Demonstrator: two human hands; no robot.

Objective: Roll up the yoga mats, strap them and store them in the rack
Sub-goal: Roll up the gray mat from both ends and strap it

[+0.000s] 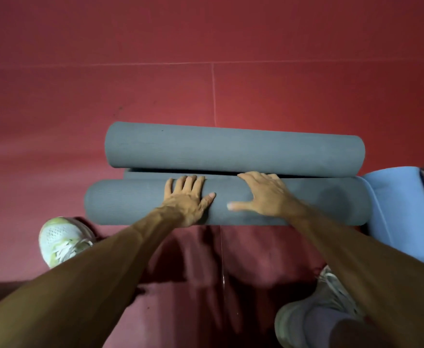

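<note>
Both arms reach forward to mid-frame; left hand (pixel 187 200) and right hand (pixel 261 194) lie flat, fingers spread.

Red floor (pixel 80 71) w/ thin seam lines (pixel 213 91); brighter mid-frame, darker nr edges.

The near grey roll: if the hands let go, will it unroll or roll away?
The near grey roll likely loosens: no strap shows, and the left hand and right hand press it. Round, it may roll back; the far grey roll blocks it ahead.
</note>
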